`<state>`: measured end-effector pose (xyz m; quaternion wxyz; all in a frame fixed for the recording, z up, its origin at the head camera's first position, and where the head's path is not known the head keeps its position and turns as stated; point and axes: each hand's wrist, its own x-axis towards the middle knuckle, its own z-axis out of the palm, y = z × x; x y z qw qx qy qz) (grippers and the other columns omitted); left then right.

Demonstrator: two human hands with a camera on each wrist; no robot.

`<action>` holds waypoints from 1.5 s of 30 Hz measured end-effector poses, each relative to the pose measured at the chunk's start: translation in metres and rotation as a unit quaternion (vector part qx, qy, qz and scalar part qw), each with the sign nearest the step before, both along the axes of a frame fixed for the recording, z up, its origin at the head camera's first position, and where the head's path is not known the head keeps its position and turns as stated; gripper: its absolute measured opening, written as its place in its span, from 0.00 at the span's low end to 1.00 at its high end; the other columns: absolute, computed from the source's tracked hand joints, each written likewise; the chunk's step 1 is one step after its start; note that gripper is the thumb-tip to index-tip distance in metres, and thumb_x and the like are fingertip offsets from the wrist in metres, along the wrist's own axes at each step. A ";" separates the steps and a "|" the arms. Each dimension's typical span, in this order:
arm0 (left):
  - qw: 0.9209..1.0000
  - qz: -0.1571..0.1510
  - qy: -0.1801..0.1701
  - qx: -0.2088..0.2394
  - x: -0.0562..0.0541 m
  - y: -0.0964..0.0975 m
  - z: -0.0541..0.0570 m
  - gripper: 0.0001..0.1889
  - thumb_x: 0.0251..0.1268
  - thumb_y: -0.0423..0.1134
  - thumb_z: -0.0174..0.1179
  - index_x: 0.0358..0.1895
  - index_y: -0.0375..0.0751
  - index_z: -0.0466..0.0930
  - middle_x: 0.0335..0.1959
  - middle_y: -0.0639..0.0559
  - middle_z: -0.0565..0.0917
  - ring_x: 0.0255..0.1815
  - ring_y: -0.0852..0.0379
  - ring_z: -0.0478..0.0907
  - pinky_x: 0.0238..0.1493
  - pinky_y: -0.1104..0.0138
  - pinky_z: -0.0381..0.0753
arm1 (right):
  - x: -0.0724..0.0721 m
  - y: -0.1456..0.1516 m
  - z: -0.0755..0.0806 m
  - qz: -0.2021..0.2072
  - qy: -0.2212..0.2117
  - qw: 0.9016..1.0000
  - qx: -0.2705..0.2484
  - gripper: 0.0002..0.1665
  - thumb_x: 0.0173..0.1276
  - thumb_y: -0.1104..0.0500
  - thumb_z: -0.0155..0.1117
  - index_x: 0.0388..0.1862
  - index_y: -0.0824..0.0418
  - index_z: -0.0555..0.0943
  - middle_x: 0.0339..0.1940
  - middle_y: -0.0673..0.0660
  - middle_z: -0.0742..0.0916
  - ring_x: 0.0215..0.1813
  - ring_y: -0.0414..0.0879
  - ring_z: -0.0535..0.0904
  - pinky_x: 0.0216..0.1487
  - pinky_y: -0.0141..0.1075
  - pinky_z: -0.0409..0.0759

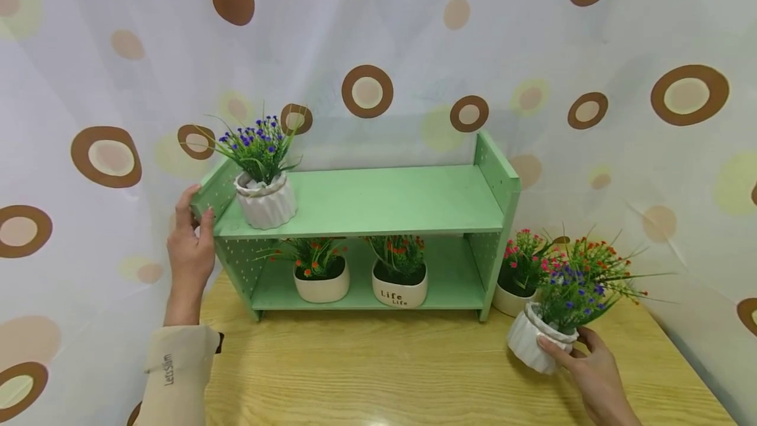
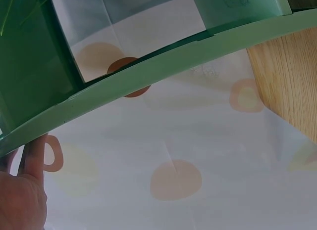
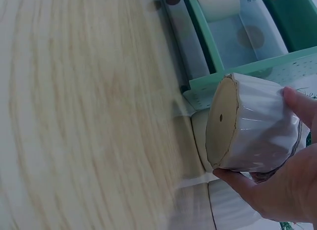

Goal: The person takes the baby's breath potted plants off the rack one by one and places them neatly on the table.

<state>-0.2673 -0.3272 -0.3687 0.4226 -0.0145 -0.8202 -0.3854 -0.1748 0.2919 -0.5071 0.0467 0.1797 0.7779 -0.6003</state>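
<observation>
My right hand (image 1: 596, 370) grips a white fluted flowerpot (image 1: 529, 340) with purple flowers, thumb on one side and fingers on the other. The pot is tilted, and its flat underside with a small hole shows in the right wrist view, above the wooden table (image 3: 99, 116). At the far left, my left hand (image 1: 192, 252) holds the front edge of the side panel of a green two-tier shelf (image 1: 378, 199); part of its fingers is hidden behind the panel in the left wrist view. A matching white pot (image 1: 266, 206) with purple flowers stands on the top board near that hand.
On the lower board sit two cream pots with red flowers, one plain (image 1: 322, 286) and one lettered (image 1: 399, 291). Right of the shelf stands a cream pot (image 1: 511, 301) with pink flowers, beside red flowers (image 1: 609, 258). A dotted curtain (image 1: 414, 31) hangs behind.
</observation>
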 end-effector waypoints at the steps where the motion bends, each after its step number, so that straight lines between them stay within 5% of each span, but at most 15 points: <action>1: 1.000 0.000 0.000 0.000 0.000 0.000 0.000 0.24 0.84 0.44 0.50 0.78 0.60 0.62 0.65 0.28 0.75 0.59 0.27 0.79 0.52 0.39 0.75 | 0.000 0.000 -0.001 -0.002 -0.005 1.000 0.012 0.65 0.71 0.40 0.69 0.84 0.71 0.41 0.80 0.74 0.57 0.76 0.67 0.63 0.42 0.24 0.79; 13: 1.000 0.009 -0.008 -0.005 0.000 0.001 0.000 0.24 0.84 0.45 0.49 0.78 0.59 0.61 0.65 0.28 0.76 0.58 0.29 0.80 0.47 0.49 0.73 | -0.001 0.005 -0.011 0.008 -0.026 0.997 0.071 0.67 0.69 0.36 0.70 0.83 0.74 0.43 0.79 0.77 0.57 0.74 0.75 0.64 0.40 0.24 0.75; 19: 1.000 0.012 0.000 -0.008 -0.001 -0.001 -0.001 0.24 0.84 0.44 0.50 0.78 0.59 0.62 0.64 0.28 0.76 0.56 0.29 0.81 0.47 0.49 0.73 | -0.004 -0.001 -0.014 0.007 -0.012 0.998 0.054 0.67 0.69 0.38 0.71 0.83 0.73 0.42 0.78 0.76 0.58 0.73 0.71 0.66 0.41 0.25 0.76; 31: 1.000 0.006 0.006 -0.006 -0.002 -0.001 -0.001 0.24 0.84 0.44 0.50 0.78 0.59 0.62 0.63 0.28 0.76 0.56 0.30 0.80 0.49 0.47 0.72 | -0.002 -0.004 -0.016 0.023 -0.030 0.998 0.042 0.71 0.64 0.41 0.77 0.83 0.72 0.40 0.81 0.77 0.53 0.78 0.76 0.58 0.54 0.42 0.84; 39: 1.000 0.004 0.004 -0.004 -0.002 0.000 -0.002 0.24 0.84 0.43 0.50 0.78 0.60 0.62 0.64 0.28 0.76 0.56 0.29 0.80 0.50 0.44 0.74 | 0.009 -0.009 -0.023 0.013 0.001 1.000 0.017 0.69 0.60 0.56 0.82 0.83 0.69 0.42 0.77 0.74 0.60 0.77 0.71 0.62 0.45 0.26 0.80; 45: 1.000 0.014 0.001 -0.010 -0.002 0.000 -0.001 0.24 0.84 0.45 0.49 0.78 0.60 0.61 0.64 0.30 0.76 0.56 0.31 0.81 0.47 0.52 0.72 | 0.011 -0.011 -0.023 0.020 0.011 0.999 0.025 0.70 0.62 0.55 0.81 0.84 0.68 0.40 0.79 0.74 0.59 0.78 0.68 0.63 0.46 0.23 0.78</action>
